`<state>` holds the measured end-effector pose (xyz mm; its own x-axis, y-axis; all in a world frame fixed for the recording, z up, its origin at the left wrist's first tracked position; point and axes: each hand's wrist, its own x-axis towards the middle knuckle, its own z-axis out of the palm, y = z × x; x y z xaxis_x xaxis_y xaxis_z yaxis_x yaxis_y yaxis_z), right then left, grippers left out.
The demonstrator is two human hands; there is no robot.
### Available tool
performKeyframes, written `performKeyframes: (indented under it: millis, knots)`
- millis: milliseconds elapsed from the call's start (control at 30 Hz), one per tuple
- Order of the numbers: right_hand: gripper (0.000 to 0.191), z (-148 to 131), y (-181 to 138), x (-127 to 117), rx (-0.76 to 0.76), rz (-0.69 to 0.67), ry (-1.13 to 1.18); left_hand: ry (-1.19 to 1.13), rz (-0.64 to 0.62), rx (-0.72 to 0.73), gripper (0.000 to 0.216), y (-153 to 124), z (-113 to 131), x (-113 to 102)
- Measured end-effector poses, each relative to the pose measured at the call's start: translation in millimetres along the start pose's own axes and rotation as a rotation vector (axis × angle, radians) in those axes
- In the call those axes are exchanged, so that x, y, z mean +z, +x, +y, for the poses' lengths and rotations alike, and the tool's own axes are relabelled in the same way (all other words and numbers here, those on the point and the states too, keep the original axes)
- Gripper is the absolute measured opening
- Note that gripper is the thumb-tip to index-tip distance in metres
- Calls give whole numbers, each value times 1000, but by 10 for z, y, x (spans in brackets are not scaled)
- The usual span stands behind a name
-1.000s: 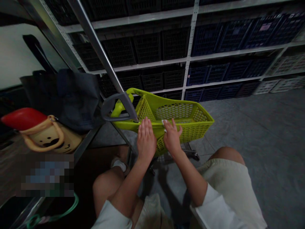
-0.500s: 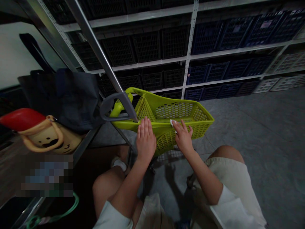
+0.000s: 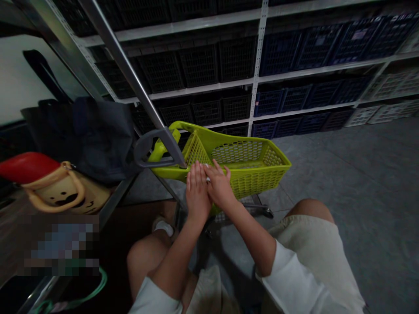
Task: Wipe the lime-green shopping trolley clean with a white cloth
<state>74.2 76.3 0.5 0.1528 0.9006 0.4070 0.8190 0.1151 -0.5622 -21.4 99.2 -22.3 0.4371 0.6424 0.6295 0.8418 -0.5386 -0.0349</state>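
Note:
A lime-green shopping cart basket (image 3: 257, 181) stands in front of my knees, its near rim running from side to side. My left hand (image 3: 198, 194) lies flat against that rim, fingers straight and close together. Right beside it, my right hand (image 3: 221, 187) presses a small white wipe (image 3: 208, 179) to the rim, its fingers partly spread over it. Most of the wipe is hidden under the fingers, and the two hands touch or nearly touch. The grey plastic handle (image 3: 178, 150) at the end of a metal pole rests by the cart's left end, just beyond my left hand.
Shelving (image 3: 209, 89) with rows of black, blue and white crates fills the back. On the left a metal-edged table holds a dark tote bag (image 3: 98, 135) and a red-topped bag with a cartoon face (image 3: 62, 187). A green cord (image 3: 94, 290) hangs lower left.
My right hand has slid left along the rim with the wipe, up against my left hand. The left hand stays in place on the rim.

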Motion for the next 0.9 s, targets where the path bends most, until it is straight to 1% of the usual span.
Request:
performKeyframes:
  millis: [67,167,267,367,467,567,667,733,800,833,900]
  knots:
    - [65,130,-53,-33,7,4,-37,-11,-14,10,64,1,-1,-25]
    - [71,478,-187,-136,60,37,-121,-26,-36,11,67,4,15,-81]
    - [71,802,-312,-242,140,80,-190,-20,-44,22,68,2,36,-119]
    - [69,927,-377,-278,180,103,-222,-28,-45,29,70,-7,49,-127]
    - [69,806,-352,-227,208,131,-234,-36,-48,27,71,-9,52,-110]
    - [65,493,-237,-130,223,120,-190,-27,-39,16,68,-1,45,-74]
    - [60,141,-89,-35,129,38,-84,-10,-38,-12,62,14,32,-39]
    - [58,-2,-26,4,49,-2,-35,-5,-38,-31,60,23,22,-28]
    - [59,-10,-17,10,1,-8,-38,-9,-32,-37,60,31,16,-33]
    - [62,39,-34,1,-8,-4,-56,-13,-30,-34,60,34,14,-41]
    - [68,223,-103,-42,-7,11,-106,-17,-27,-21,63,37,15,-63]
